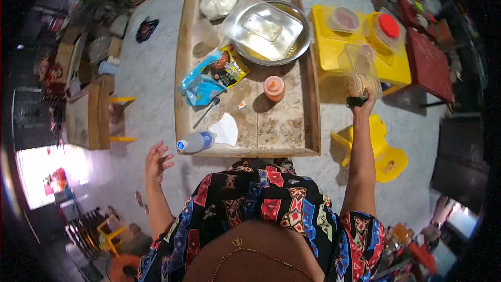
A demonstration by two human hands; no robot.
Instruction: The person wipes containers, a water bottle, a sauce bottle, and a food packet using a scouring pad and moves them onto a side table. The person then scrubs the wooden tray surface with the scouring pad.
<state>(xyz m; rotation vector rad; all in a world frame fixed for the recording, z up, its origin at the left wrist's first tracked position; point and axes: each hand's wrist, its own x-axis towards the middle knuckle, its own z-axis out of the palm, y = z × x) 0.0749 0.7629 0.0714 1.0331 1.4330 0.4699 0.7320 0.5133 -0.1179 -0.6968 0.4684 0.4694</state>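
Note:
My right hand (367,103) is closed on the lower end of a clear plastic container (360,65) with pale round items inside, beside the yellow table (326,49). Something dark shows at my fingers. Off the near left corner of the wooden tray table (248,152), my left hand (158,163) hangs in the air, fingers apart, holding nothing. Nearest to it lies a clear bottle with a blue cap (195,142), next to a white paper piece (226,129) and a dark spoon (206,113).
A metal basin (300,47) holds a clear tray. Nearby are an orange bottle (274,89), blue packet (201,87), yellow-black packet (229,68) and white bag (219,0). A red-lidded jar (388,25) stands on the yellow table, with a yellow chair (383,151) below.

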